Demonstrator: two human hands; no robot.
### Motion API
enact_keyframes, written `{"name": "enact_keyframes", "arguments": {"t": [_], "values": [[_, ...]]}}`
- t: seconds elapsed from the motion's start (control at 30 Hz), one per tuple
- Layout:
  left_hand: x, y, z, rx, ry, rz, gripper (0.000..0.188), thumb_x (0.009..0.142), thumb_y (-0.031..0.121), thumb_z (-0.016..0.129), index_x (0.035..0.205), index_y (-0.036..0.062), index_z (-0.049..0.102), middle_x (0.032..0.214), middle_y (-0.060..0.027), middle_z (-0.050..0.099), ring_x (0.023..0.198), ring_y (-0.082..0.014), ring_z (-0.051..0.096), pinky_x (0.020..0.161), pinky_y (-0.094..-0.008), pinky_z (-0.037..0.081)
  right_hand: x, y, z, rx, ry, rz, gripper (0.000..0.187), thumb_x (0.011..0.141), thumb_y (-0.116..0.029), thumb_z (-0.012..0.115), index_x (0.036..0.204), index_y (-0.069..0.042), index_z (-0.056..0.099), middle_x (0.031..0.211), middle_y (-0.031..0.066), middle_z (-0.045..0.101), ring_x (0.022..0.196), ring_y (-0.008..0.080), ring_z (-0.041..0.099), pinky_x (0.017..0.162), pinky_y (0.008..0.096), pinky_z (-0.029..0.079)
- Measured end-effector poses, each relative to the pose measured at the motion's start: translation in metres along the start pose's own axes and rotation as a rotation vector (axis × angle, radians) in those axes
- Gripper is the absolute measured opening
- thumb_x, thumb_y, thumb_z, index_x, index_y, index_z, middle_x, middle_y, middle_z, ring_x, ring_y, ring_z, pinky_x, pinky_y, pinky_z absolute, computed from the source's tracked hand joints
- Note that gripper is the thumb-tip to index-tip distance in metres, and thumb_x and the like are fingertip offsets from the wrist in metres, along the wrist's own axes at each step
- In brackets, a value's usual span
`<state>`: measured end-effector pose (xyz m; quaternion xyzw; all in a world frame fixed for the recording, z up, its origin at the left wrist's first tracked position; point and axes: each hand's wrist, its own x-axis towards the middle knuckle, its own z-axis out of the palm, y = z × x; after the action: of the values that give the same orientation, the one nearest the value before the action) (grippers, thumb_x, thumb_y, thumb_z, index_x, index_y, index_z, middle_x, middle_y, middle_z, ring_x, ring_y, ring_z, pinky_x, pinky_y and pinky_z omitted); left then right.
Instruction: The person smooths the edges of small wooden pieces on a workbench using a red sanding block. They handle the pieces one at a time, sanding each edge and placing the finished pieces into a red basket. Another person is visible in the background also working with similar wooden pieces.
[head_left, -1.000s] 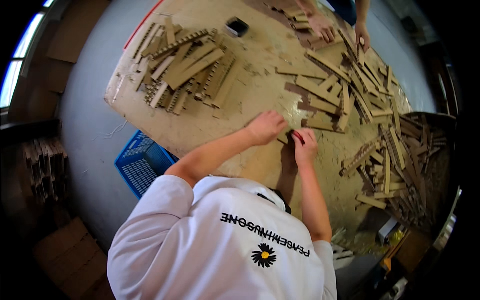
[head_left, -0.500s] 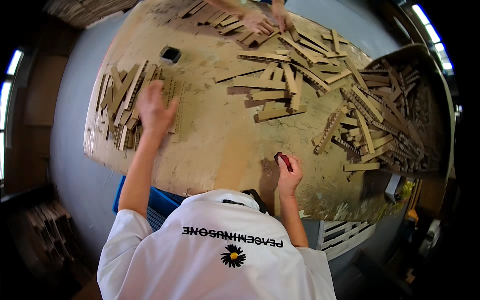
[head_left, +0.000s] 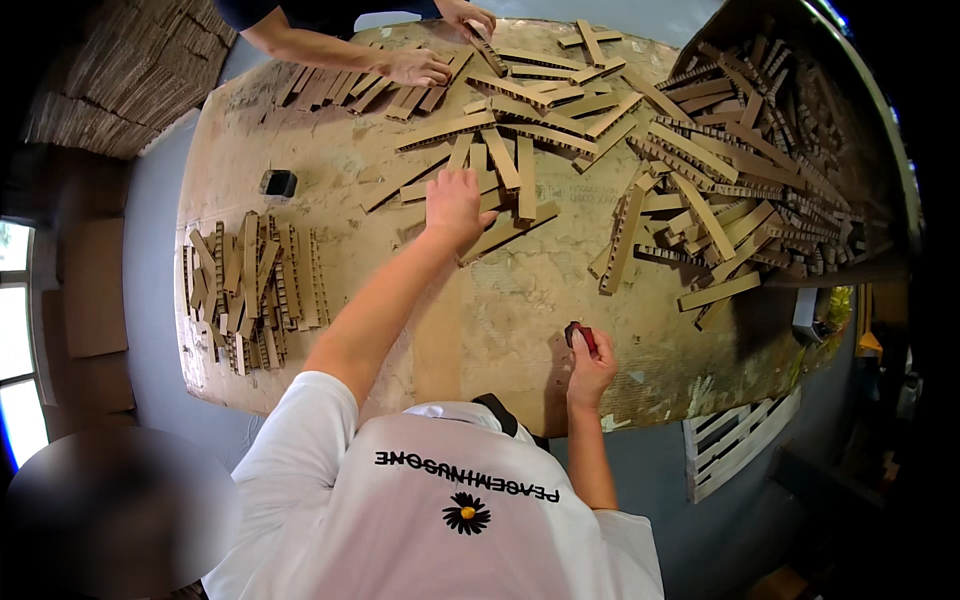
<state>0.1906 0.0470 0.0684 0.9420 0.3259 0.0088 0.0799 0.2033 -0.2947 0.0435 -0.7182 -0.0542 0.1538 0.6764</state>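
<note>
My left hand [head_left: 457, 212] reaches over the cardboard strips [head_left: 509, 232] in the middle of the table, its thumb spread away from bent fingers. These strips, cut from honeycomb board, lie loosely across one another, and the hand covers part of them. Closed around a small dark red and black object [head_left: 584, 338], my right hand [head_left: 592, 375] stays above the table's near side. I cannot make out what kind of object it is. To the left sits a bundle of strips [head_left: 250, 290], several laid side by side with others on top.
The worn table [head_left: 390, 300] carries a small black container [head_left: 278, 184] at left. Across it, a co-worker's hands [head_left: 420, 68] handle more strips. A large bin [head_left: 800, 150] spills strips at right. A white slatted pallet [head_left: 740, 445] is below the near right edge.
My left hand has left the bundle on the left and moved right to the middle strips. My right hand still holds the red object. The view has shifted, and the co-worker's arms show more.
</note>
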Motion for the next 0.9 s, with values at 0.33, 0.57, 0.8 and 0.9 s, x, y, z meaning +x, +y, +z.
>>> {"name": "enact_keyframes", "arguments": {"t": [0.33,0.57,0.8,0.9], "values": [[-0.025,-0.039,-0.001,0.172,0.073,-0.037,0.046,0.084,0.015,0.072,0.125,0.0045,0.056,0.115,-0.0111,0.062,0.109,-0.0309,0.061,0.089,-0.0459,0.048,-0.014,-0.019,0.027,0.067,-0.037,0.053,0.011,0.094,-0.003,0.077,0.103,0.002,0.072,0.099,0.0015,0.060,0.078,0.0088,0.057,0.068,0.0236,0.047],[-0.142,-0.085,-0.035,0.076,0.198,0.164,0.052,0.084,0.006,0.064,0.136,0.0054,0.058,0.118,-0.0108,0.062,0.109,-0.0307,0.058,0.090,-0.0442,0.045,-0.015,-0.024,0.026,-0.022,-0.099,0.017,0.014,0.095,-0.008,0.077,0.104,0.002,0.073,0.101,0.0016,0.062,0.079,0.0092,0.056,0.068,0.0236,0.047],[-0.218,-0.030,0.022,-0.071,0.153,0.407,0.055,0.087,0.010,0.061,0.141,0.0044,0.057,0.122,-0.0108,0.060,0.109,-0.0281,0.058,0.092,-0.0421,0.046,-0.030,-0.033,0.031,0.000,-0.125,0.065,0.015,0.096,-0.010,0.077,0.106,0.001,0.074,0.098,0.0007,0.063,0.074,0.0077,0.055,0.065,0.0230,0.046],[-0.242,-0.017,0.020,-0.105,0.014,0.407,0.059,0.087,0.011,0.061,0.145,0.0038,0.053,0.127,-0.0107,0.059,0.113,-0.0288,0.057,0.096,-0.0415,0.047,-0.037,-0.041,0.029,-0.017,-0.139,0.019,0.017,0.096,-0.011,0.077,0.108,0.001,0.074,0.093,-0.0003,0.065,0.071,0.0071,0.055,0.064,0.0227,0.045]]}}
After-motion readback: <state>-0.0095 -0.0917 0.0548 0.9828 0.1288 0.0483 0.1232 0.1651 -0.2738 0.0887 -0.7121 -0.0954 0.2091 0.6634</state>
